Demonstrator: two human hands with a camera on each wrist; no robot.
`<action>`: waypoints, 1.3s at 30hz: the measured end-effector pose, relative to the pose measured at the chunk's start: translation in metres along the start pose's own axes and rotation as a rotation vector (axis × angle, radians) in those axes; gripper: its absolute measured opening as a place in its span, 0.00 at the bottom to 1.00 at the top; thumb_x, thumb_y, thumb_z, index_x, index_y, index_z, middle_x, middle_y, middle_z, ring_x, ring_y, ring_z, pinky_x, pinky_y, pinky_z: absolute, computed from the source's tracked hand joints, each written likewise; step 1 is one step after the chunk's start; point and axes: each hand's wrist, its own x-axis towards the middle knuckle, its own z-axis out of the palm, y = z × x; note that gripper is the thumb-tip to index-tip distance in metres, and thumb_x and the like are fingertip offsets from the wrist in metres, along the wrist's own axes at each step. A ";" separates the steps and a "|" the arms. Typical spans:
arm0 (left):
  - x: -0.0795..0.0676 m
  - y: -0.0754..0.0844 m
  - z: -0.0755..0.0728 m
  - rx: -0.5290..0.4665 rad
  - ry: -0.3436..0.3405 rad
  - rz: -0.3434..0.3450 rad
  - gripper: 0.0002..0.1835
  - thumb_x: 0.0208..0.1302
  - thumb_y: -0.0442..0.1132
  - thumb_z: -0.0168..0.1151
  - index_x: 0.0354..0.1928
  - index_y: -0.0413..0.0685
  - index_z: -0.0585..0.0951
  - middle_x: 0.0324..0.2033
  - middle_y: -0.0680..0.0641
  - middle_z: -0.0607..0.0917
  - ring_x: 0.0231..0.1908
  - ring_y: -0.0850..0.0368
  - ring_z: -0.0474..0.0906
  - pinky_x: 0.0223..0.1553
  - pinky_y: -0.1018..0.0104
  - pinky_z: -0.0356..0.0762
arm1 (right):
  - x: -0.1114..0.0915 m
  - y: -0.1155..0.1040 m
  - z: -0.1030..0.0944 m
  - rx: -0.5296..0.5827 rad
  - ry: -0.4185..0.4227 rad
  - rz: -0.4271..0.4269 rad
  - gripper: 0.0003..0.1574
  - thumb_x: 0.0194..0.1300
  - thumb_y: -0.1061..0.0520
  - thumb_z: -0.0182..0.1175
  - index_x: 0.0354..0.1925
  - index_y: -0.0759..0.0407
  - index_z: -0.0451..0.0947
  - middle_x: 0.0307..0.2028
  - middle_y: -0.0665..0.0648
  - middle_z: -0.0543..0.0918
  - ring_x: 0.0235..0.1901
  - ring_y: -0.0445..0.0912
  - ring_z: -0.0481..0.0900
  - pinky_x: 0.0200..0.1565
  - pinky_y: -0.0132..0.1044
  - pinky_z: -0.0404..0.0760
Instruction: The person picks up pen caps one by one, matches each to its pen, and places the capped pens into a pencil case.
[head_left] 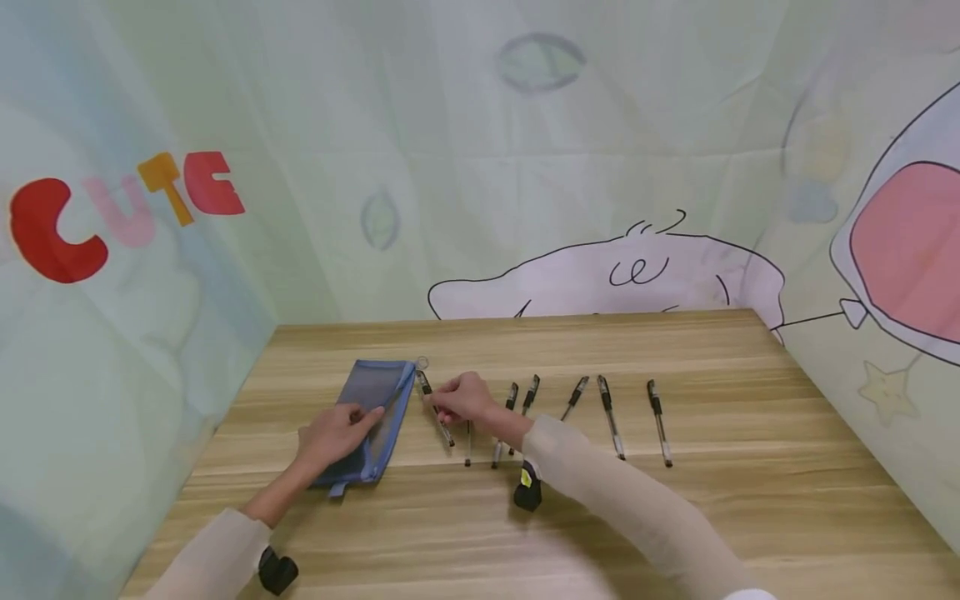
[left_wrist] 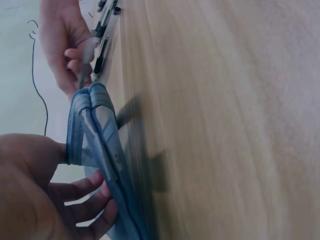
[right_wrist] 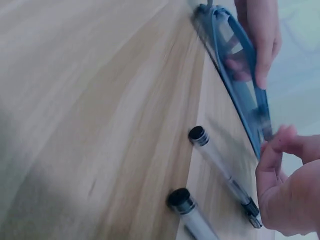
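On the left of the table lies a blue mesh zip pouch (head_left: 360,383), its zipped side parted along the right. My left hand (head_left: 330,437) grips that parted edge; in the left wrist view the thumb is at the edge with curled fingers (left_wrist: 97,200) against the pouch. Just right of the pouch, my right hand (head_left: 463,398) pinches a black-capped gel pen (head_left: 444,431) between thumb and fingertips. Both wrist views show the held thing blurred, close to the pouch end (right_wrist: 265,107). Under the right hand another pen (head_left: 468,450) is partly hidden.
Several more black gel pens lie in a loose row to the right, among them one pen (head_left: 611,417) and the rightmost pen (head_left: 660,423). A printed cloth (head_left: 465,192) hangs around the wooden table (head_left: 420,542). The right forearm crosses over part of the row.
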 end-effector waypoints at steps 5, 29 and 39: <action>0.001 0.002 0.001 -0.020 0.015 -0.014 0.24 0.74 0.55 0.57 0.35 0.39 0.85 0.23 0.49 0.81 0.23 0.57 0.70 0.25 0.67 0.62 | -0.004 -0.007 -0.002 0.103 -0.002 0.028 0.19 0.70 0.60 0.65 0.54 0.72 0.81 0.21 0.52 0.81 0.17 0.35 0.75 0.23 0.24 0.77; -0.002 0.021 0.001 -0.055 -0.029 -0.032 0.22 0.74 0.52 0.55 0.37 0.40 0.84 0.23 0.49 0.79 0.24 0.57 0.69 0.25 0.68 0.62 | 0.006 0.002 0.014 0.245 -0.048 0.104 0.16 0.66 0.64 0.68 0.49 0.73 0.82 0.20 0.52 0.85 0.16 0.35 0.79 0.23 0.23 0.81; -0.007 0.025 0.000 -0.211 0.024 -0.053 0.17 0.71 0.48 0.62 0.40 0.37 0.84 0.26 0.48 0.80 0.25 0.59 0.68 0.25 0.68 0.63 | 0.013 0.000 0.032 0.290 -0.005 0.123 0.06 0.64 0.71 0.66 0.40 0.76 0.83 0.14 0.53 0.84 0.15 0.37 0.83 0.24 0.24 0.83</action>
